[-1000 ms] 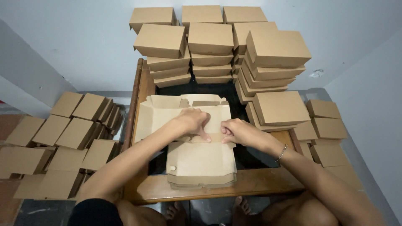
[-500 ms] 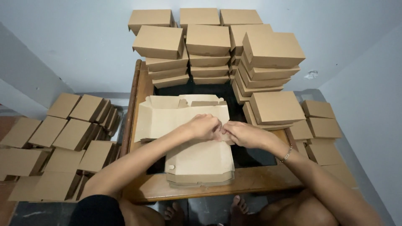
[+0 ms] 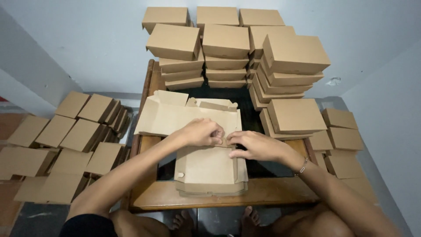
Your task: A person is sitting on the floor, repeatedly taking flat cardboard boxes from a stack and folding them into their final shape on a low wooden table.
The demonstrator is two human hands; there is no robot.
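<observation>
Brown cardboard fills this view, and both bare hands meet at its middle. The left hand (image 3: 202,132) is curled, its fingertips pinched together on a small cardboard tab (image 3: 222,141), while the right hand (image 3: 254,146) lies flatter just beside it at 3 o'clock, fingers pointing toward the left hand and pressing the same fold; a thin bracelet (image 3: 302,166) circles that wrist.

Both hands work on a flat, half-folded brown cardboard box blank (image 3: 193,131), which lies on top of a low stack of similar flat blanks (image 3: 209,186). Its long axis runs from 6 o'clock to 12 o'clock, away from the person: the near panel lies flat toward the body, and the far panel, with raised side flaps, spreads out toward 11 o'clock.

Under this sits a dark wooden table (image 3: 272,193). At 12 o'clock, against the pale wall, stand tall piles of finished closed brown boxes (image 3: 228,41), and more piles (image 3: 296,115) drop down toward 2 o'clock and 3 o'clock beside the table. At 9 o'clock, on the floor, rows of closed brown boxes (image 3: 66,131) lean against each other. At 6 o'clock, 2 bare feet (image 3: 217,219) show under the table edge.
</observation>
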